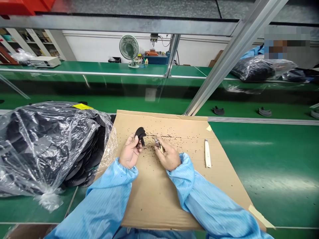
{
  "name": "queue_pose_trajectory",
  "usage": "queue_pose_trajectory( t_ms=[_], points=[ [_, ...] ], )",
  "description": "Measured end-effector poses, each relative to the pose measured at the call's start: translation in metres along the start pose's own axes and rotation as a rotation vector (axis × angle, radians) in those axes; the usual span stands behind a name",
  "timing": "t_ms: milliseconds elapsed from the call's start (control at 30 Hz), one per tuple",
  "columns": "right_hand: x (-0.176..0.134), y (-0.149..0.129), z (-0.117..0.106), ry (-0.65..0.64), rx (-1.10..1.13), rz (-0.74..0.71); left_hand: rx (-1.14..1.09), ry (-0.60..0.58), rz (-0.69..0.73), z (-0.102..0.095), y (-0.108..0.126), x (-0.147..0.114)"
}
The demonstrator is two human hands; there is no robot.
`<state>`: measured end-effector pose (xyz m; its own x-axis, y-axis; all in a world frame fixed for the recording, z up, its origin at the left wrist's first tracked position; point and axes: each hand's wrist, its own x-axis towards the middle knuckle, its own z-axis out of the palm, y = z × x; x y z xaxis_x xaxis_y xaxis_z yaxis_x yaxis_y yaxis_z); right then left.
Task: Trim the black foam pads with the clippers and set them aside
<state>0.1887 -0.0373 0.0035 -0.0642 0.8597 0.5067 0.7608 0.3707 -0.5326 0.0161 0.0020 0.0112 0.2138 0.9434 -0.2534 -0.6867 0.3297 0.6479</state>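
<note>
In my left hand (129,152) is a curved black plastic part (140,133), pinched between thumb and fingers and tilted upward. My right hand (168,155) is closed around a small pair of nippers (159,144); the metal jaws point toward the black part and are apart from it. Most of the tool's handle is hidden by my fingers. Both hands are above a cardboard sheet (154,199), where many tiny black bits lie scattered around and beyond them.
A big clear bag of black curved parts (50,142) stands at the left. On the cardboard's right lies a cream-coloured strip (207,153). Behind runs a green conveyor (149,103) carrying a few curved parts (218,110). A slanted metal post (234,59) rises at the right.
</note>
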Motion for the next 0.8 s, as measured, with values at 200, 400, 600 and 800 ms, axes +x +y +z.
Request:
queue_pose_trajectory(
  t_ms=[200, 400, 600, 800],
  points=[
    [-0.002, -0.007, -0.001, -0.048, 0.010, -0.063, -0.063, -0.039, -0.103, 0.001, 0.002, -0.001],
    [-0.003, -0.011, -0.001, -0.123, 0.026, -0.116, -0.069, 0.008, -0.217, 0.001, 0.003, -0.002],
    [-0.004, -0.013, 0.000, -0.222, -0.019, -0.175, -0.082, -0.086, -0.258, -0.001, 0.002, -0.003],
    [-0.005, -0.016, -0.001, -0.298, -0.068, -0.184, -0.001, -0.126, -0.247, -0.002, 0.001, -0.003]
  ],
)
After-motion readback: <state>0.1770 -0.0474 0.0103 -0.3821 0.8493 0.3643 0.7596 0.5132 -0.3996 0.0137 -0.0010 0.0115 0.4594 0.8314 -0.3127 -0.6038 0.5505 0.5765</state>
